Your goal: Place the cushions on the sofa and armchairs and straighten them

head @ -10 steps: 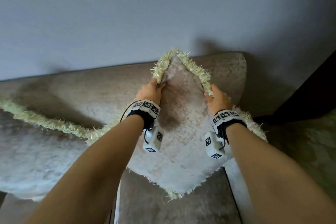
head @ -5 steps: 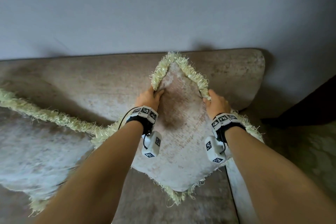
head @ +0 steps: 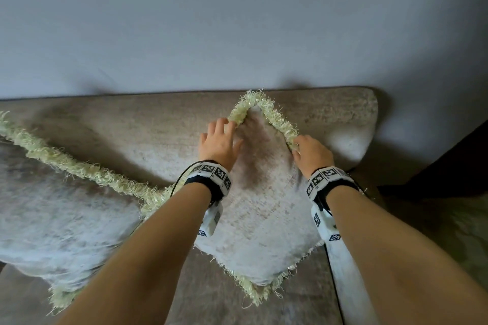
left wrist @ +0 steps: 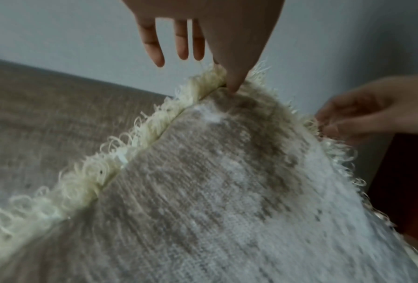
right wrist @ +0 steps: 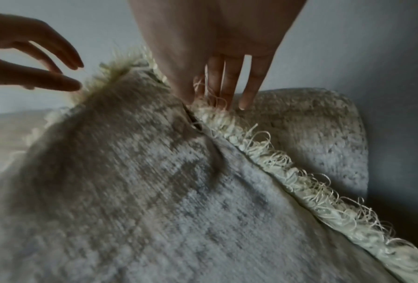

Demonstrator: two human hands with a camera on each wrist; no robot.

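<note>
The right hand (head: pixel 313 154) pinches the cream fringe on the upper right edge of the grey-beige fringed square cushion (head: pixel 264 200), thumb on the face, fingers behind. The left hand (head: pixel 219 144) is loose and spread, only its thumb touching near the top corner. The cushion stands on one corner against the beige sofa backrest (head: pixel 132 126), so with just one side held it'll probably flop sideways toward the second fringed cushion (head: pixel 52 214). Both forearms reach forward, palms down.

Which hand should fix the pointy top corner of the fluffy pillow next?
The left hand, probably. Its thumb already touches the fringe right at the top corner of the pillow. The right hand pinches the fringe further down the right edge.
</note>
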